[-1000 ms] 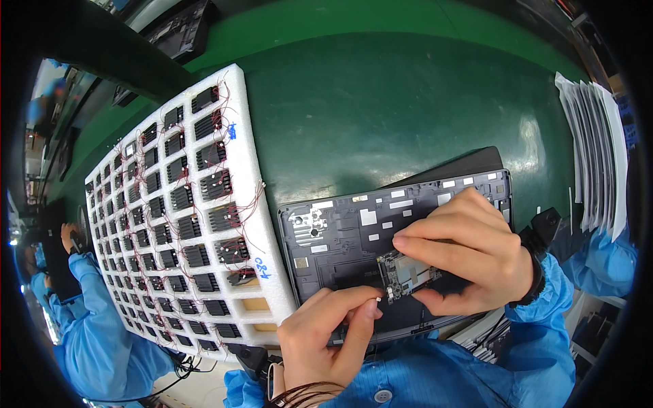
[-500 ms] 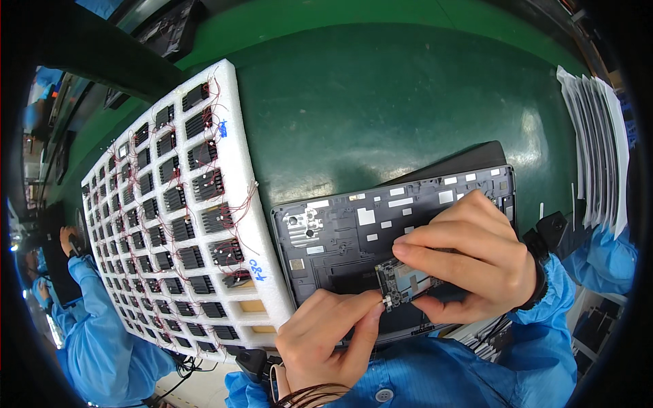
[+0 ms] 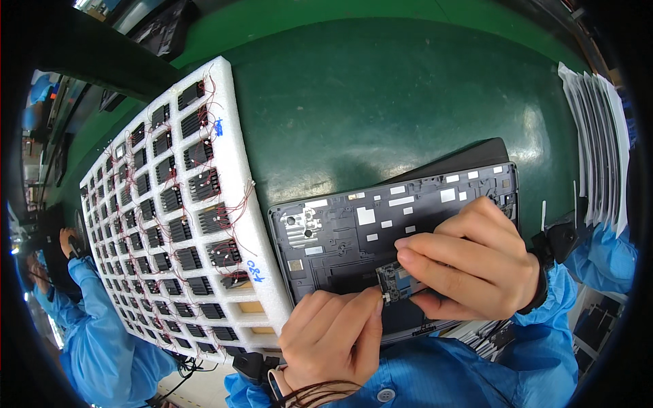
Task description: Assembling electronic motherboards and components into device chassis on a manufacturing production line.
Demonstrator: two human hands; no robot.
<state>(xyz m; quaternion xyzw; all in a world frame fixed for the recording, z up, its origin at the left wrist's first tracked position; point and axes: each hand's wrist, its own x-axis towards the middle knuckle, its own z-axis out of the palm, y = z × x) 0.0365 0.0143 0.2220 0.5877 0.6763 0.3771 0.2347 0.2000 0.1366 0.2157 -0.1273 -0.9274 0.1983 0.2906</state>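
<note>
A small circuit board [image 3: 403,280] is gripped along its right side by my right hand [image 3: 476,265], thumb below and fingers above. My left hand [image 3: 330,333] is closed in a pinch at the board's left edge, next to a small pale connector; whatever lies between its fingertips is hidden. Under both hands lies a black tablet-like housing [image 3: 333,234], its inner side up, with several white and silver patches. The board is held over its lower middle part.
A white foam tray [image 3: 241,160] on the left holds many black ribbed pieces [image 3: 188,258] with thin red wires. A dark flat panel [image 3: 469,156] sticks out behind the housing. White sheets [image 3: 598,143] stand at right. A co-worker's blue sleeve [image 3: 102,319] shows at far left.
My right fingers have shifted slightly over the board and cover more of it. My left hand has turned a little, its fingers more closed at the board's edge.
</note>
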